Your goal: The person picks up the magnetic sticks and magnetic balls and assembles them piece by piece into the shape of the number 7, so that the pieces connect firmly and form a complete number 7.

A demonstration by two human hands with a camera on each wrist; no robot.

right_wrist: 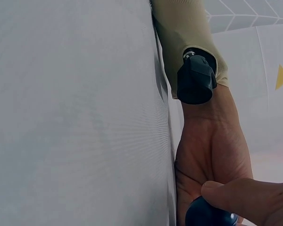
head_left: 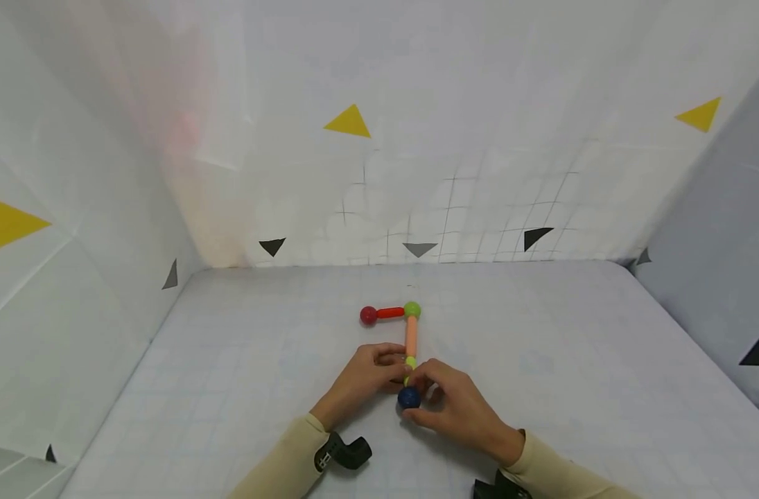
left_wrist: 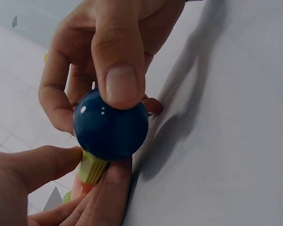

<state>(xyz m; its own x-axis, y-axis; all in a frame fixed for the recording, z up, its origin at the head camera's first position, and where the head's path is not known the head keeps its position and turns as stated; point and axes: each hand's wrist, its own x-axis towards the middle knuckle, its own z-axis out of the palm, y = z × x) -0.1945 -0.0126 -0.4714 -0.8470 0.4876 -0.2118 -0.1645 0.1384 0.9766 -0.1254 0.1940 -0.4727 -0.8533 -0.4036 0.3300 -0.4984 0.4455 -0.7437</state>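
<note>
A ball-and-stick toy lies on the white table in the head view. Its red ball (head_left: 369, 316) joins a red stick (head_left: 390, 312), then a green ball (head_left: 412, 310) at the corner. From there a peach stick (head_left: 412, 337) runs toward the person, in line with a yellow-green stick (left_wrist: 92, 169). My left hand (head_left: 367, 374) pinches the yellow-green stick between thumb and fingers, partly hiding it. At its near end, a glossy blue ball (left_wrist: 111, 127) is held by my right hand (head_left: 457, 402), thumb on the near side.
The white table (head_left: 229, 388) meets a back wall (head_left: 479, 83) with yellow and dark triangle markers. Side walls stand at left and right. A black wrist camera (head_left: 348, 452) sits on the left sleeve, another (head_left: 502, 487) on the right.
</note>
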